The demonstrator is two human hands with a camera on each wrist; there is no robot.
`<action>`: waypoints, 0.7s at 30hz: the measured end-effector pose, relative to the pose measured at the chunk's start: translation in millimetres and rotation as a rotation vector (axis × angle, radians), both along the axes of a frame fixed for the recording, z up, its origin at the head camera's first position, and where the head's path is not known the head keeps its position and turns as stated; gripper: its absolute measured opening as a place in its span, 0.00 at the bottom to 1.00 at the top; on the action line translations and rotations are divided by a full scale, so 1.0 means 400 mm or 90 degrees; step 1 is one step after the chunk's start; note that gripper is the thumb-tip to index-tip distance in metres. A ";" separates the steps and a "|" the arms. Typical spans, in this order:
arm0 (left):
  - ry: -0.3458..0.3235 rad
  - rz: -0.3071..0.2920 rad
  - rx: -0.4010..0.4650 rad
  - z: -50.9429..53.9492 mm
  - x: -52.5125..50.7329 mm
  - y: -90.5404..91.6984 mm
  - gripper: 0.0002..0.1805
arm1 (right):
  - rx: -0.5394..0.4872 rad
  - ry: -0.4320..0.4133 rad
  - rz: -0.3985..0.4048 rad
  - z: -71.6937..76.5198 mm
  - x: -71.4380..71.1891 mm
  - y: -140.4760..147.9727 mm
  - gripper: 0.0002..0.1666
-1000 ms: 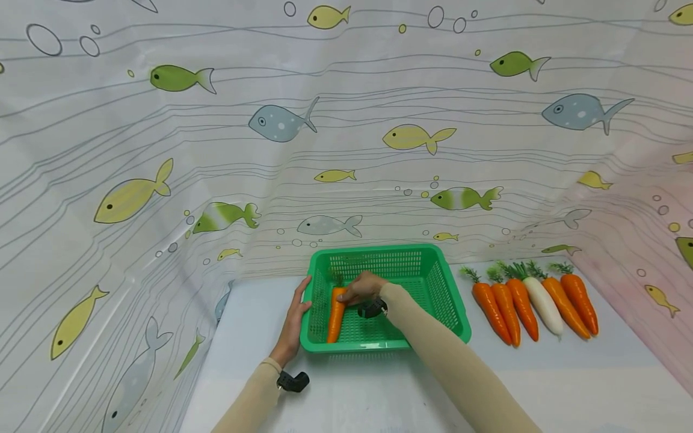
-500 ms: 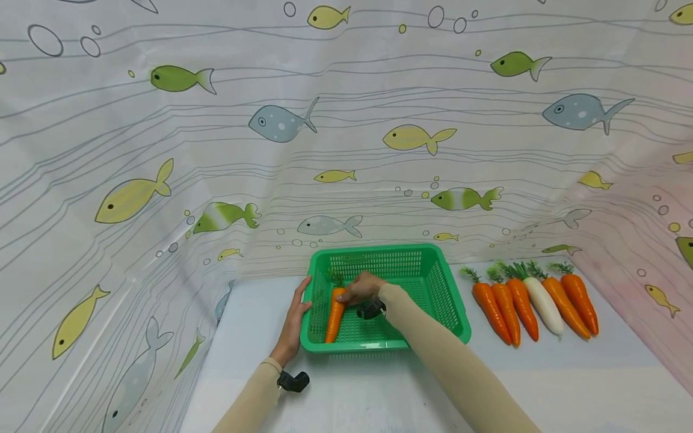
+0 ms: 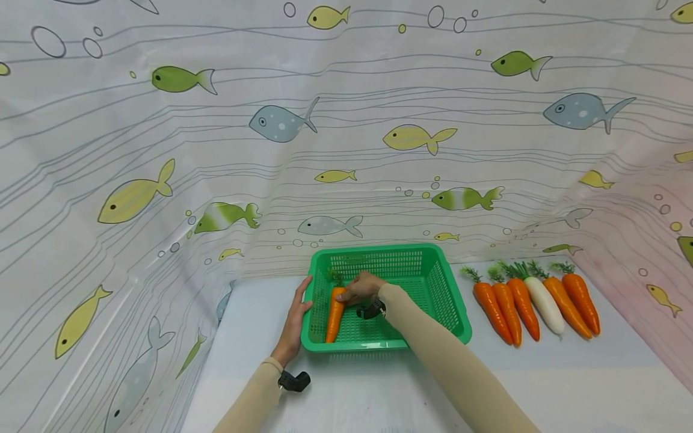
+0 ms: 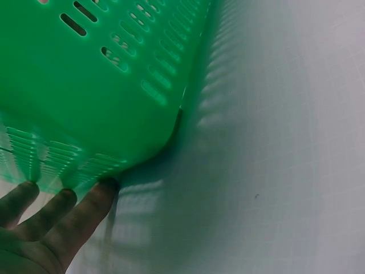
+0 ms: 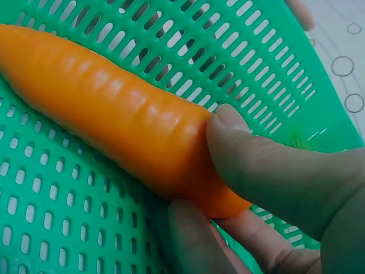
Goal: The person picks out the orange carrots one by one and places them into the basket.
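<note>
An orange carrot (image 3: 334, 319) with a feathery green top lies along the left side inside a green slotted plastic basket (image 3: 459, 300). My right hand (image 3: 365, 287) reaches into the basket and grips the carrot near its leafy end. In the right wrist view, the thumb and fingers pinch the thick end of the carrot (image 5: 108, 103), whose tapered end runs out of view. My left hand (image 3: 292, 325) is at the basket's left outer side. Its extended fingers touch the slotted wall of the basket (image 4: 102, 103) low down in the left wrist view.
To the right of the basket, several orange carrots (image 3: 520, 310) lie side by side on the white table (image 3: 368, 391), with one white radish (image 3: 544, 305) among them. A fish-patterned sheet (image 3: 346, 198) rises behind the table and on both sides.
Almost nothing differs. The gripped carrot's tip has shifted very slightly left, while both hands and the basket keep their places.
</note>
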State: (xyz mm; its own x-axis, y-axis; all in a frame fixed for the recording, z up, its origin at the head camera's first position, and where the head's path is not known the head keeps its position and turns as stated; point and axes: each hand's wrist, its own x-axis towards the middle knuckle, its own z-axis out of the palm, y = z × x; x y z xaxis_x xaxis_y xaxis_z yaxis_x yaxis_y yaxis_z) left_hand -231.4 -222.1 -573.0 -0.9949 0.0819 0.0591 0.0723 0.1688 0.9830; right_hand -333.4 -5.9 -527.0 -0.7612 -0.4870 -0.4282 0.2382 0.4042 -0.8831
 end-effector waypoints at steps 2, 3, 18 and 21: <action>-0.002 -0.002 0.000 0.003 0.001 0.001 0.33 | 0.000 0.006 -0.002 0.003 0.004 -0.001 0.26; -0.002 -0.001 0.000 0.004 0.002 0.002 0.33 | -0.001 0.007 -0.004 0.005 0.005 -0.001 0.26; -0.004 0.000 0.000 0.005 0.002 0.002 0.34 | 0.022 0.052 0.008 -0.007 0.002 0.003 0.28; -0.005 0.002 0.001 0.003 0.001 0.002 0.34 | 0.026 0.063 0.019 -0.009 0.001 0.004 0.28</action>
